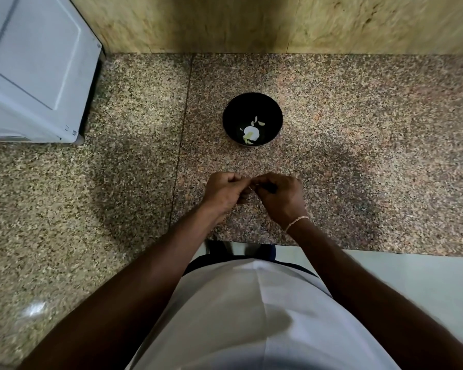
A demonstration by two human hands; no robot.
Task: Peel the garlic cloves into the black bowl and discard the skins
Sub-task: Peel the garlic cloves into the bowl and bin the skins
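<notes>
A black bowl (252, 102) stands on the speckled granite counter, holding a white garlic bulb (251, 132) and a few pale loose cloves (259, 122). Nearer to me, above the counter's front part, my left hand (225, 192) and my right hand (280, 194) meet fingertip to fingertip. Both are pinched on something small between them, most likely a garlic clove; it is almost wholly hidden by the fingers. A thin thread bracelet sits on my right wrist.
A grey-white appliance (35, 68) stands at the back left of the counter (358, 145). A wooden wall panel (251, 22) runs along the back. The counter's front edge (358, 252) lies just behind my wrists, with pale floor below at the right.
</notes>
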